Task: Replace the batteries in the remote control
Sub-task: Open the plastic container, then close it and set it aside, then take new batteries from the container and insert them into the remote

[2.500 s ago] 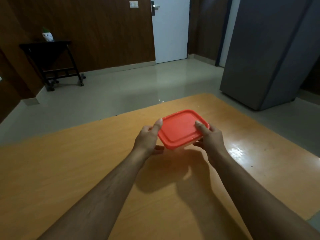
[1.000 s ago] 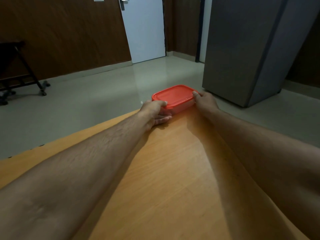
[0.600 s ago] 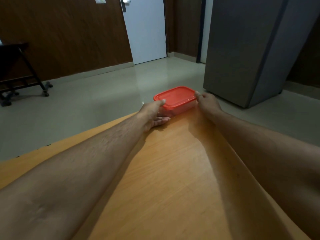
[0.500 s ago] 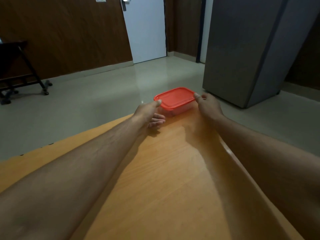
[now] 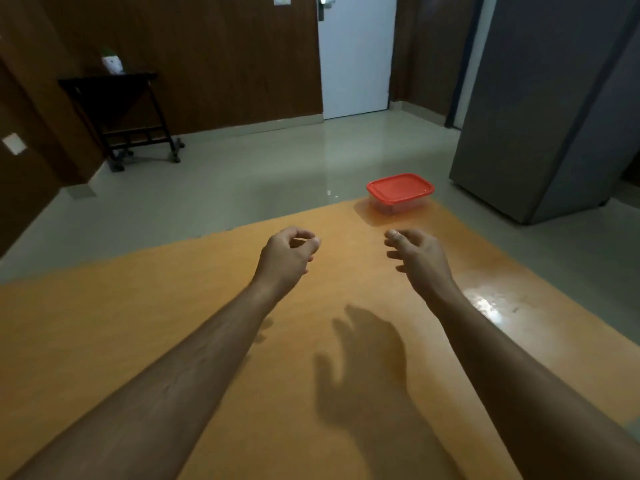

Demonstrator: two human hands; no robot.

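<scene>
Head view, single entry.

Item 1: my left hand, empty, raised above the orange wooden tabletop; its fingers were curled loosely inward, thumb close to the index tip, pinching nothing.

Item 2: my right hand, likewise empty and clear of the tabletop; fingers half-spread and bent, gripping nothing.

Item 3: one shallow rectangular clear-plastic container with a red snap lid, lid on, at the far corner of the tabletop, well apart from both hands and close to the far edge.

Item 4: remote control and batteries, not in view. Whether they lay inside the container I could not tell; its clear wall was too small and dim to read.

Background: black folding side table against the brown panelled wall, white door, grey cabinet to the right.

Note on handling, as I judged it: with nothing yet in hand, the work was at its very start. The sound course was to locate the remote first and bring it to the clear near middle of the tabletop, away from the edge. If the container had to be opened, one hand should have steadied its base while the other lifted a lid corner, since it sat near a drop to the floor.
</scene>
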